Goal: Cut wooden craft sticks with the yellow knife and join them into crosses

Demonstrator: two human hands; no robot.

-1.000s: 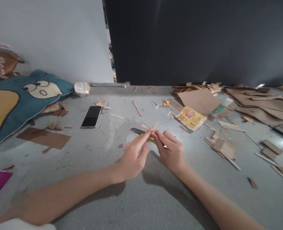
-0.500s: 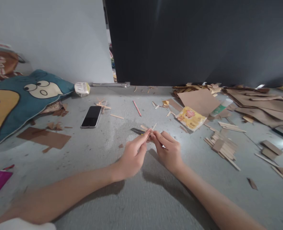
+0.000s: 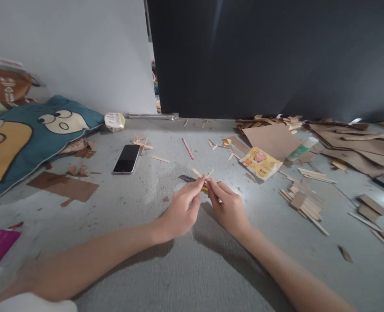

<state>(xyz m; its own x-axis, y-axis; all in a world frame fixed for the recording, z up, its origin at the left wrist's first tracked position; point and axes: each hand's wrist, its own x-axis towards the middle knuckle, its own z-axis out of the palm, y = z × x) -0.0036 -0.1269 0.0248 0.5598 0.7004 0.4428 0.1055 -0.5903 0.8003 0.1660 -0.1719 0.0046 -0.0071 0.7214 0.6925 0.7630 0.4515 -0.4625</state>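
Near the middle of the table my left hand (image 3: pixel 184 209) and my right hand (image 3: pixel 227 203) meet at the fingertips. Both are pinched on a small wooden stick (image 3: pixel 210 173), whose thin pale end sticks out above the fingers. The rest of it is hidden by the fingertips. Just beyond the hands, scissors (image 3: pixel 187 178) with dark blades and a bit of yellow lie on the table, partly covered by the fingers. Another flat wooden stick (image 3: pixel 196 172) shows beside them.
A phone (image 3: pixel 126 159), brown cardboard (image 3: pixel 63 186) and a blue cushion (image 3: pixel 55 130) lie left. A pink striped stick (image 3: pixel 187 148) is beyond the hands. To the right are a yellow packet (image 3: pixel 261 163), a glue stick (image 3: pixel 301 149) and piled wooden sticks (image 3: pixel 304 200).
The whole view has shifted slightly, with things appearing a little further right. My hands remain together at the stick, and a bit more yellow of the scissors shows between them.
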